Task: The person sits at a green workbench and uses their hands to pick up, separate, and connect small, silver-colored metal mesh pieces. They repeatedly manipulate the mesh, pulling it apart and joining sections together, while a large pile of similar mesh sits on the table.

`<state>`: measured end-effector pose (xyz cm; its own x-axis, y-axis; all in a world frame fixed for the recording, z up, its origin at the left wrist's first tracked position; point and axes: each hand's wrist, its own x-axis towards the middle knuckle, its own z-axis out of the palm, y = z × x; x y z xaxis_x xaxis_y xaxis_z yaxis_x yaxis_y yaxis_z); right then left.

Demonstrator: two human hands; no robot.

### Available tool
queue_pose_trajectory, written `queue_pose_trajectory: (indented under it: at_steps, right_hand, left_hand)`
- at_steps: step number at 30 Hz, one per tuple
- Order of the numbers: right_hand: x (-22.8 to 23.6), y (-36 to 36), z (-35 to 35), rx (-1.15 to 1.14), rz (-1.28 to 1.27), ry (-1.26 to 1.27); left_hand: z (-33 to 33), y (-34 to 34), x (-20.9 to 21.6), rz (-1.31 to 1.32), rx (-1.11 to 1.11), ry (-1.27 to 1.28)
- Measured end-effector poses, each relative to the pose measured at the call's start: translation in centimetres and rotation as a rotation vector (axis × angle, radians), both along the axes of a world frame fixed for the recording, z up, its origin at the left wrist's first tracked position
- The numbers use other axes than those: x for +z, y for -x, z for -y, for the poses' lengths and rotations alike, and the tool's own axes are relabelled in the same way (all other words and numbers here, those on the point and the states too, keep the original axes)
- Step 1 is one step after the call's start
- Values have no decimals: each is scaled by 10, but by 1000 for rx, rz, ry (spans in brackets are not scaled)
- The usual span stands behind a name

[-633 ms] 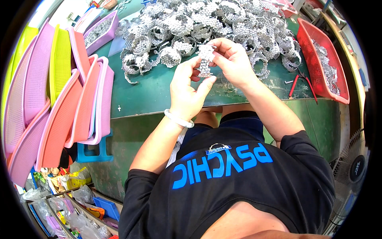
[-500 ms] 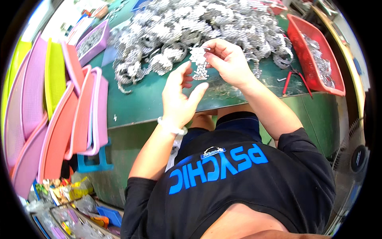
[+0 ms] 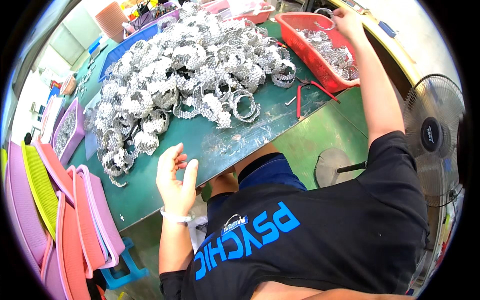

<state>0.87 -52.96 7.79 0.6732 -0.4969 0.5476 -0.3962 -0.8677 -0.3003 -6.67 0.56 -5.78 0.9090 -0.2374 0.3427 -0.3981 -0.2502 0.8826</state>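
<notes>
My right hand (image 3: 346, 24) reaches out to the far right, over the far end of a red plastic basket (image 3: 306, 56). Its fingers pinch a curved silver linked band (image 3: 326, 18). Inside the basket lie more silver bands (image 3: 332, 54) of a similar look. My left hand (image 3: 176, 181), with a pale bracelet at the wrist, hovers near the table's front edge; it holds nothing and its fingers are apart. Beyond it a big heap of curled silver linked bands (image 3: 185, 70) covers much of the green table (image 3: 215, 147).
Red-handled pliers (image 3: 299, 102) lie beside the basket. A purple tray (image 3: 74, 127) of small metal parts stands at the left. Stacked coloured baskets (image 3: 95, 215) lean by the table's left edge, above a blue stool (image 3: 127, 265). A fan (image 3: 431, 135) stands at the right.
My right hand has moved from above the table's middle out to the red basket, carrying the silver band. The hands have parted, and the view has swung to the right.
</notes>
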Motion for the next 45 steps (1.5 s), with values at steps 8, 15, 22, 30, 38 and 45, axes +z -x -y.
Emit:
queue_pose_trajectory:
  at_steps: [8,15,22,30,38,45]
  right_hand:
    - [-20,-3,-111,569,-8,10]
    - [-96,54,-246,1021,-231,-76]
    - [-153,73,-283,862,61,67]
    - [-154,78,-281,831,301,7]
    - [-144,94,-255,856,204,-135]
    - [-137,102,-237,890,246,-318]
  left_hand:
    - [-6,7,0,10,41,-54]
    - [-10,12,-6,-5,23,-65]
    - [-2,10,-10,6,34,-16]
    - [1,14,-14,-17,27,-4]
    - [9,13,-14,-18,-3,-23]
    - [24,10,-11,11,-68,-94]
